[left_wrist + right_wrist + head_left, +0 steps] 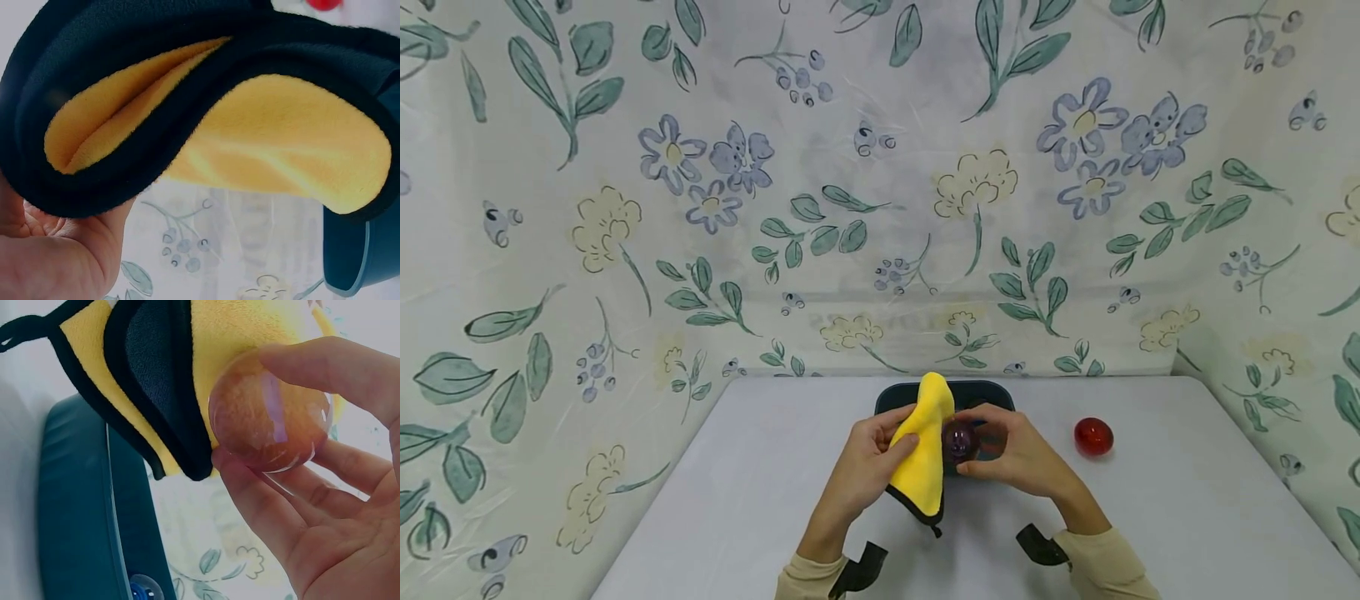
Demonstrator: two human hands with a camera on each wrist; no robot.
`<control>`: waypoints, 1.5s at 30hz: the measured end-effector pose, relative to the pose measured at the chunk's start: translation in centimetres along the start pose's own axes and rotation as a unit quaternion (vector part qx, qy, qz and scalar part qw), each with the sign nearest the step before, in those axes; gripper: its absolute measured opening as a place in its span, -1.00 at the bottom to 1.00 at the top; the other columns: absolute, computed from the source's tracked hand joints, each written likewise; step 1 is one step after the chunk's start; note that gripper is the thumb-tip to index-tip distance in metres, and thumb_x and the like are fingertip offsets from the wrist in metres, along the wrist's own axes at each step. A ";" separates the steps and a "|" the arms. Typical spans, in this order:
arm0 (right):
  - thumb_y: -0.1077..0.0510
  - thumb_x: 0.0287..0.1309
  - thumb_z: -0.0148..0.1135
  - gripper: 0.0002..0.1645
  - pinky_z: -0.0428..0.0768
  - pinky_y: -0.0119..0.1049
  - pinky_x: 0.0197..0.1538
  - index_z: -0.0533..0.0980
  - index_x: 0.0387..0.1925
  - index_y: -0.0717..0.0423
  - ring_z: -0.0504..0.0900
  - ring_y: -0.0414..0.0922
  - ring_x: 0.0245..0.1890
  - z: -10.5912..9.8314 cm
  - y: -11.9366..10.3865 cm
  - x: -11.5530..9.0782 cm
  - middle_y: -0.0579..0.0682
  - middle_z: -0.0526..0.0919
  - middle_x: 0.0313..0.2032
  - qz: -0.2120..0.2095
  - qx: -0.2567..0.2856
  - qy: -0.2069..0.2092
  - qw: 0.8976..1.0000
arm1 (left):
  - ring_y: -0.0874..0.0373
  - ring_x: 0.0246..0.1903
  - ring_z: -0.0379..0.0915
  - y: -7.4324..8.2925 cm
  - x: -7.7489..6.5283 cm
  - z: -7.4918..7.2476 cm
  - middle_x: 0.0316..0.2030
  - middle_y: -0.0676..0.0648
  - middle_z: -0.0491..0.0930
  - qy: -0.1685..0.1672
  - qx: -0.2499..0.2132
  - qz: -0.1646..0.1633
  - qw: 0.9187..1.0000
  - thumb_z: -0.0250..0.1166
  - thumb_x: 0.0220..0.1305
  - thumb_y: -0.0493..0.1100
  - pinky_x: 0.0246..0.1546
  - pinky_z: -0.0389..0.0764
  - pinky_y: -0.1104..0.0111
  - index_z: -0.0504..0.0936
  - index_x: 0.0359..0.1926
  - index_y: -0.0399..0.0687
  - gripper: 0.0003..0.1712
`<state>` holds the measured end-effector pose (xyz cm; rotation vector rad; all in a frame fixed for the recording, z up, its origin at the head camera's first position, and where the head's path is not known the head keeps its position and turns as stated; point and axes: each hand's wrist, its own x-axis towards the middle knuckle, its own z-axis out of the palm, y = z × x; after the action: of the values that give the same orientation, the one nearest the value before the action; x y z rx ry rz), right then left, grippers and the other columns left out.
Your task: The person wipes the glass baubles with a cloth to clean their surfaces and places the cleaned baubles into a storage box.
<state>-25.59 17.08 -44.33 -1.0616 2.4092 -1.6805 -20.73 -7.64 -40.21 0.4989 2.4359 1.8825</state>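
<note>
My left hand (863,465) grips a yellow cloth (925,454) with a dark edge and a small loop, which hangs in folds. In the left wrist view the cloth (294,125) shows a dark reverse side and hides most of the fingers. Beside it, my right hand (1022,454) holds a clear purple ball (960,442) between thumb and fingers. Seen from the right wrist, the ball (269,415) is see-through, with the cloth close behind it; whether they touch I cannot tell. Behind both hands stands a dark teal container (898,393), partly covered by them.
A shiny red ball (1093,437) lies on the white table (715,517), right of the container. Inside the container a blue clear ball (145,589) is partly visible. A flowered curtain (850,250) rises behind the table. Dark bands (1041,546) sit near both wrists.
</note>
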 end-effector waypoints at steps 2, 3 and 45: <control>0.16 0.10 0.54 -0.35 0.76 -0.16 0.09 0.55 0.24 0.08 0.70 0.05 0.01 0.2 -0.1 -0.1 0.15 0.63 0.12 -0.003 0.002 -0.005 1.000 | 0.06 -0.21 0.71 -0.1 -0.1 -0.2 0.08 -0.36 0.69 -0.004 0.002 0.000 1.000 0.21 0.50 -0.21 -0.15 0.78 0.35 0.43 0.43 -0.28 -0.45; 0.16 0.10 0.55 -0.35 0.76 -0.17 0.09 0.56 0.24 0.07 0.70 0.04 -0.01 0.3 -0.1 -0.1 0.15 0.63 0.11 -0.004 0.002 -0.007 1.000 | 0.06 -0.22 0.71 -0.1 -0.2 -0.3 0.07 -0.36 0.69 -0.006 0.003 0.000 1.000 0.21 0.50 -0.21 -0.16 0.77 0.36 0.43 0.43 -0.28 -0.45; 0.21 0.08 0.56 -0.33 0.71 -0.28 0.16 0.57 0.25 0.03 0.70 -0.18 0.08 4.5 -2.3 -1.2 0.07 0.68 0.16 -0.038 -0.013 0.110 0.993 | 0.17 -0.32 0.70 -1.7 -1.8 -3.1 -0.14 -0.26 0.73 -0.127 -0.003 -0.017 0.992 0.16 0.52 -0.19 -0.23 0.77 0.35 0.41 0.44 -0.27 -0.45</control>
<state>-21.82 13.58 -44.75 -1.0342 2.5569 -1.8886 -20.12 -11.36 -41.29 0.6486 2.2601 1.6966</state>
